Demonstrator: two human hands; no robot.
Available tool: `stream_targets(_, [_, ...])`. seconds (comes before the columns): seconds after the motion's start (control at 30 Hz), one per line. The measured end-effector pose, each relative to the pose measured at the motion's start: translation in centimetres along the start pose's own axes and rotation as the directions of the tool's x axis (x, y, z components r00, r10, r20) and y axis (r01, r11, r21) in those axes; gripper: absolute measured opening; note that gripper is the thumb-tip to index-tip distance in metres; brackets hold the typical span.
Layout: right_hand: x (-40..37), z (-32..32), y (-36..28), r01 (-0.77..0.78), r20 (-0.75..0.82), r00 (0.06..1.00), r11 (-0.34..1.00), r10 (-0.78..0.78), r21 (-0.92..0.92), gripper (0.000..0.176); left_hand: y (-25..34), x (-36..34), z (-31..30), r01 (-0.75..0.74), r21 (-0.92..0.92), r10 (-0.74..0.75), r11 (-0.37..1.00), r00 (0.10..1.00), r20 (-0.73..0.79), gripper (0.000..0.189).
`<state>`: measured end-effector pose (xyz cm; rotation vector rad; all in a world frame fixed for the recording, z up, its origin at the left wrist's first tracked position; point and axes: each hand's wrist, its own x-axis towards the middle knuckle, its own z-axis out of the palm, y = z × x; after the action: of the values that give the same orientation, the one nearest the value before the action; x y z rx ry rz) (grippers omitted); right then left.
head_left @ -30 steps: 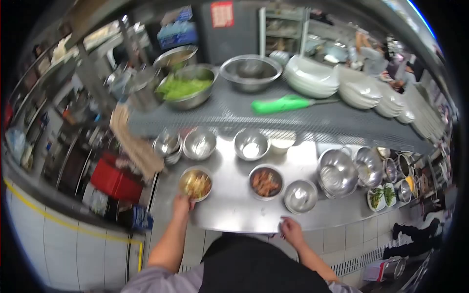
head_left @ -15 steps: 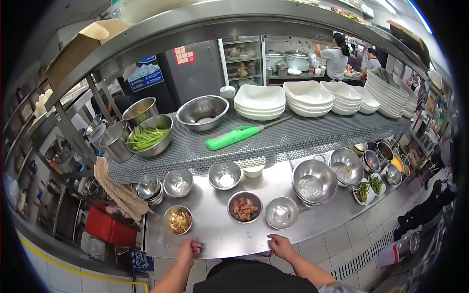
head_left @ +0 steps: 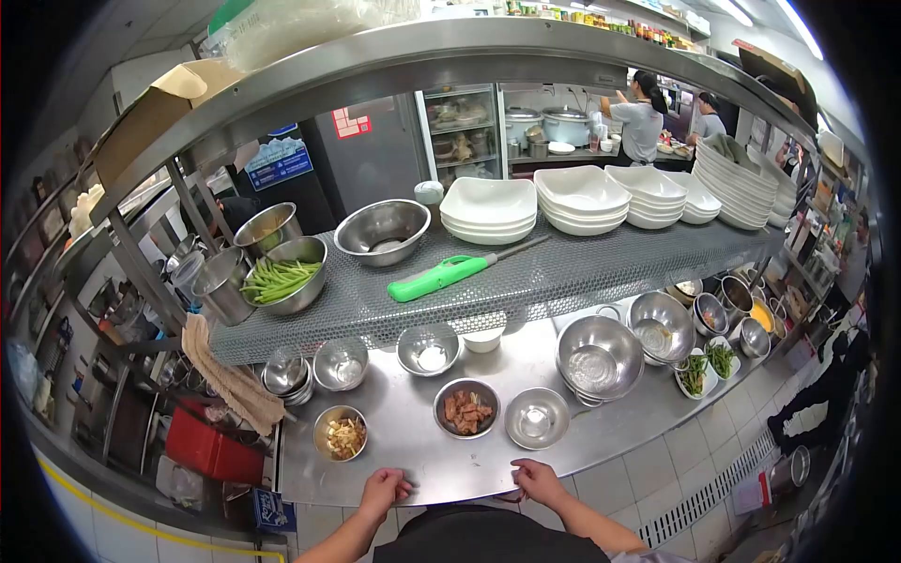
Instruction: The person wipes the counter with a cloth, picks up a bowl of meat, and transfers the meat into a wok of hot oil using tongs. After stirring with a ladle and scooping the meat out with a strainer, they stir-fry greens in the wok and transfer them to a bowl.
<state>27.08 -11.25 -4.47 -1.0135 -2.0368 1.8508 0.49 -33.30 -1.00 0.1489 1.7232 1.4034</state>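
Observation:
My left hand (head_left: 387, 490) hovers at the front edge of the steel counter (head_left: 422, 464), its fingers curled; whether anything is in them is too small to tell. To its upper left stands a steel bowl of pale chopped pieces (head_left: 345, 437). My right hand (head_left: 537, 479) is at the same edge, fingers curled near the thumb, below an empty steel bowl (head_left: 537, 419). Between and beyond the hands is a bowl of brown meat pieces (head_left: 466, 410). Neither hand touches a bowl.
A perforated shelf (head_left: 535, 281) above the counter holds a green lighter (head_left: 441, 278), green beans (head_left: 280, 280) and stacked white bowls (head_left: 488, 208). Larger steel bowls (head_left: 599, 360) and greens (head_left: 694, 373) stand at the right. Co-workers (head_left: 642, 122) are across the room.
My left hand has moved right, closer to my right hand. My right hand has shifted slightly, and the view has tilted a little.

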Motion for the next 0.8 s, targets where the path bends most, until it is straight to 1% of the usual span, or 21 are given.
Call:
stream_targets(0.07, [0.0,-0.2,-0.4,-0.032,0.037,0.999,0.999,0.031,0.025,0.031,0.0,0.1,0.2,0.003,0.01,-0.003,1.0,1.0,-0.007,0.013])
stream_targets(0.17, [0.0,-0.1,-0.6,-0.06,0.042,0.997,0.997,0.058,0.042,0.031,-0.1,0.3,0.3,-0.004,0.025,0.004,1.0,1.0,-0.008,0.014])
stream_targets(0.37, [0.1,-0.2,0.0,-0.044,0.051,0.998,0.998,0.041,0.046,0.03,-0.5,0.8,0.6,-0.006,0.004,0.006,1.0,1.0,0.008,0.014])
stream_targets(0.47, [0.1,-0.2,0.0,-0.056,0.052,0.997,0.997,0.053,0.048,0.03,-0.2,0.4,1.1,0.014,0.027,-0.014,1.0,1.0,-0.014,0.014])
stream_targets(0.67, [0.3,-0.2,-0.2,-0.072,0.064,0.996,0.994,0.067,0.077,0.029,-0.5,0.7,1.4,0.014,0.015,-0.014,1.0,1.0,0.007,0.014])
stream_targets(0.8, [0.2,-0.3,-0.4,-0.053,0.066,0.997,0.997,0.049,0.056,0.029,-0.4,1.0,1.2,0.012,0.04,-0.012,0.999,1.0,0.02,0.015])
